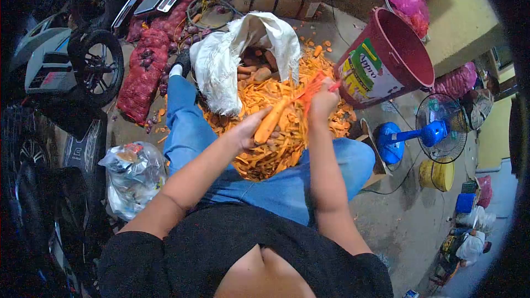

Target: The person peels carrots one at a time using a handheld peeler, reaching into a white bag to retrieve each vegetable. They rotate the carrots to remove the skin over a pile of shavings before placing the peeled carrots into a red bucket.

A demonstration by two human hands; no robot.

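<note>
My left hand [248, 131] is wrapped round the thick end of a peeled orange carrot [269, 123], which points up and to the right. A red peeler [312, 87] is gripped in my right hand [324, 104], close to the carrot's far end; its blade is too blurred to make out. Both hands are above a wide heap of carrot peelings [276, 157] between my legs. Behind the heap, a white woven sack [212, 69] lies with its mouth open, and unpeeled carrots [259, 69] show inside.
A tall maroon bucket [381, 63] stands right of the peelings. Further right are a blue fan [411, 135] and a yellow bucket [436, 175]. Leftward lie red mesh sacks of onions [144, 74], a plastic bag [134, 176] and motorbikes [83, 132]. Another person [470, 247] is at far right.
</note>
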